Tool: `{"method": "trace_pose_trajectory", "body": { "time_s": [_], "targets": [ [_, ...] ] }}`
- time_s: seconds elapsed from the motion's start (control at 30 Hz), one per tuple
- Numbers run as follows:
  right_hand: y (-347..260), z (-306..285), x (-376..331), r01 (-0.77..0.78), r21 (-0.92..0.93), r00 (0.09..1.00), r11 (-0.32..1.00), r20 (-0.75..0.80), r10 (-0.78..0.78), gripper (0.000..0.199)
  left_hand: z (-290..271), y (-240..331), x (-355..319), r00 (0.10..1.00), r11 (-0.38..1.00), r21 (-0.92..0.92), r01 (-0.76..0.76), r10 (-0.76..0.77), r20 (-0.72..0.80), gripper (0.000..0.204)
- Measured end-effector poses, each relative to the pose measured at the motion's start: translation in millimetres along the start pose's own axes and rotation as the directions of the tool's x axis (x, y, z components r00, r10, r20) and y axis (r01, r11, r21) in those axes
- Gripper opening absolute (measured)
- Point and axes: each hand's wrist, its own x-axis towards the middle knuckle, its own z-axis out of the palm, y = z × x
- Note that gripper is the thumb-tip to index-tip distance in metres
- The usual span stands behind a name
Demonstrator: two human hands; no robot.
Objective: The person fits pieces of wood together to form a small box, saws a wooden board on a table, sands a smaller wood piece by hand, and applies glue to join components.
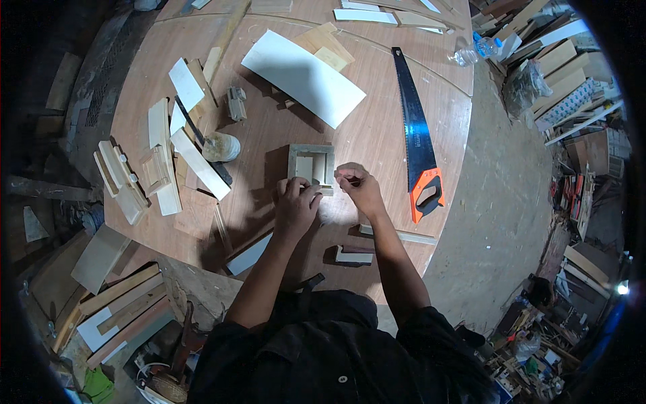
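Note:
A small open wooden box (293, 161) with a pale inside stands on the table in front of me. My left hand (296, 207) is bent over its near wall, fingers gripping the edge near the left corner. Just right of the box, my right hand (361, 190) is closed in a pinch at the near right corner. What its fingertips hold, if anything, is too small to make out. A hand saw (418, 128) with an orange and black handle lies to the right, apart from my right hand.
A white board (304, 77) lies beyond the box on thin wood pieces. To the left are a whitish tub (221, 147) with a dark stick across it, wood strips (163, 151) and a small wooden block (236, 104). A plastic bottle (476, 51) lies at the far right edge.

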Motion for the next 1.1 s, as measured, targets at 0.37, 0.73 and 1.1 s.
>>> {"method": "trace_pose_trajectory", "body": {
  "time_s": [0.37,0.73,1.1],
  "targets": [
    [-9,5,13,0.011,-0.049,1.000,0.999,-0.024,-0.012,0.021,5,-4,7,1.000,1.000,-0.026,0.006,-0.006,0.024,0.022],
    [-3,9,15,0.097,-0.011,0.992,0.995,-0.082,-0.098,0.021,5,-1,10,0.999,0.999,0.004,-0.033,0.032,0.041,0.021],
    [-8,8,15,0.083,-0.129,0.996,0.988,-0.025,-0.087,0.022,8,-2,10,0.999,1.000,0.007,-0.029,0.029,0.044,0.019]
  ]
}}
